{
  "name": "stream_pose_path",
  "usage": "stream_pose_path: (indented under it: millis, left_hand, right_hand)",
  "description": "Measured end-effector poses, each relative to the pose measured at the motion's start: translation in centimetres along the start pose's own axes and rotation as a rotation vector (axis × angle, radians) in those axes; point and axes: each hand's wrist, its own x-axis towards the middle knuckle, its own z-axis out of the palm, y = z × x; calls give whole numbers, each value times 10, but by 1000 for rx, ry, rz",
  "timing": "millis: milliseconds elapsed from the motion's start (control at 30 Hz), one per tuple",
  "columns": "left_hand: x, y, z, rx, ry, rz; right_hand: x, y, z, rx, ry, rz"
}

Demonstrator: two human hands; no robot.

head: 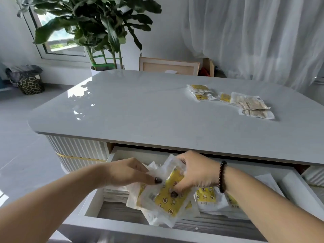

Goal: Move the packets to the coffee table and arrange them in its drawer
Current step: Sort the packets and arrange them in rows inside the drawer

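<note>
At nine o'clock of the open drawer [98, 202] my left grip [129, 172] pinches the white edge of a bundle of packets [164, 199], thumb on top, fingers under. The bundle sits above the drawer's middle, tilted, its top packet yellow with small star and flower marks. My right grip [196, 172], a dark bead bracelet [222, 176] at the wrist, curls round the bundle from two o'clock, thumb pressing on the yellow face. Under it, more yellow packets [206, 199] lie flat in the drawer toward three o'clock, beside white paper [268, 181]. Up on the desk [140, 111], at one o'clock, loose packets [245, 102] lie in a small scatter.
</note>
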Motion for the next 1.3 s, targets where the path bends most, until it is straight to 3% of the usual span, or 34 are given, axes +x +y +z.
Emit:
stream_pose_path:
  millis: [100,200,267,333,467,633,933,1067,1200,1300]
  left_hand:
    - [3,2,3,15,119,4]
    - [7,-1,1,-40,229,27]
    - [7,0,0,-128,227,35]
    - [6,3,3,-182,206,44]
    - [10,-1,7,-280,223,15]
    - [10,-8,3,-425,314,-23]
    - [4,-6,-14,-317,108,-25]
    - [0,-12,-30,-158,303,-81]
    - [-1,-20,-44,9,530,-190]
    - [-2,-25,-49,64,547,-236]
  right_hand:
    - [3,-5,5,181,106,-11]
    - [4,5,13,533,289,25]
    - [4,9,21,792,384,52]
    - [5,6,28,883,470,105]
    - [9,3,33,797,540,202]
    - [1,9,31,868,301,199]
    - [0,17,31,940,97,157]
    - [2,29,29,972,137,206]
    - [14,47,33,975,267,435]
    - [38,55,43,849,328,550]
